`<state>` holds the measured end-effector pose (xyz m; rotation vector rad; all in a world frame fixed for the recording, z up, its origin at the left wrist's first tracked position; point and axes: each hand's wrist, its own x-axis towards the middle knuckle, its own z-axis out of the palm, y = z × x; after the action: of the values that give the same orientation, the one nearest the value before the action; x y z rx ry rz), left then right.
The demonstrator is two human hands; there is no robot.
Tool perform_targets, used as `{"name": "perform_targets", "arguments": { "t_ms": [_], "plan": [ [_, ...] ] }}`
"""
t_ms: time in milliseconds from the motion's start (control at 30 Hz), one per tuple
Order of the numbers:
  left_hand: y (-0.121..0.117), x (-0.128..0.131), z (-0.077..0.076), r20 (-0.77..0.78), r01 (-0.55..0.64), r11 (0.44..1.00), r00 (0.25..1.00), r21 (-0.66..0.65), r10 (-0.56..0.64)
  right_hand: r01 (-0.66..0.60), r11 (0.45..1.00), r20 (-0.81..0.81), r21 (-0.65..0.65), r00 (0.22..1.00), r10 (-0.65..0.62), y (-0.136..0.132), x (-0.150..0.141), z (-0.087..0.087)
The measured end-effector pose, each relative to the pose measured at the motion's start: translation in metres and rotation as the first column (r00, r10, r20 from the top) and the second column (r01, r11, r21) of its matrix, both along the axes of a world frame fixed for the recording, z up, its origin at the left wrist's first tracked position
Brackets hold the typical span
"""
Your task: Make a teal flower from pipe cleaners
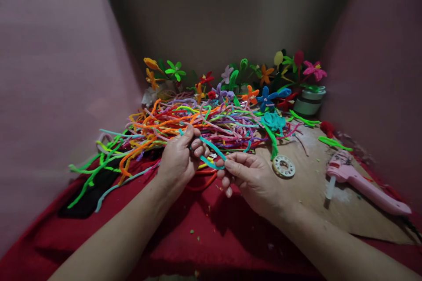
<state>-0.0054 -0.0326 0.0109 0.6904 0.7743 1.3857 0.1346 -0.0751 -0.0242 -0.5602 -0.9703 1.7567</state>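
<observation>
A turquoise pipe cleaner (213,146) is bent into a narrow loop between my two hands. My left hand (182,151) pinches its ends, with a short tip poking up above the thumb. At the loop's bent end, the thumb and forefinger of my right hand (245,173) press together on it. Just behind my hands lies a big tangled heap of pipe cleaners (171,120) in many colours. A turquoise ruffled flower (273,121) rests at the heap's right side.
Pipe-cleaner flowers (266,98) stand along the back, some by a white pot (309,101). On the brown board (306,184) to the right are a pale round disc with holes (283,166) and a pink glue gun (365,184). Red cloth (198,237) covers the table.
</observation>
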Motion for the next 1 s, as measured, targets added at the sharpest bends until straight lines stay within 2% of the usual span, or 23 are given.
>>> {"name": "perform_targets", "arguments": {
  "t_ms": [333, 833, 1000],
  "plan": [
    [0.0, -0.002, -0.007, -0.013, 0.061, 0.995, 0.998, -0.078, -0.062, -0.125, 0.988, -0.119, -0.091, 0.986, 0.114, 0.0, 0.001, 0.005],
    [0.0, -0.001, -0.009, -0.037, 0.042, 0.998, 0.998, -0.042, -0.044, -0.07, 0.987, -0.075, -0.144, 0.995, 0.06, -0.002, -0.001, 0.009],
    [-0.001, -0.002, -0.009, -0.033, 0.086, 0.996, 0.996, -0.014, -0.087, -0.055, 0.986, -0.053, -0.159, 0.997, 0.047, -0.001, 0.0, 0.008]
  ]
}}
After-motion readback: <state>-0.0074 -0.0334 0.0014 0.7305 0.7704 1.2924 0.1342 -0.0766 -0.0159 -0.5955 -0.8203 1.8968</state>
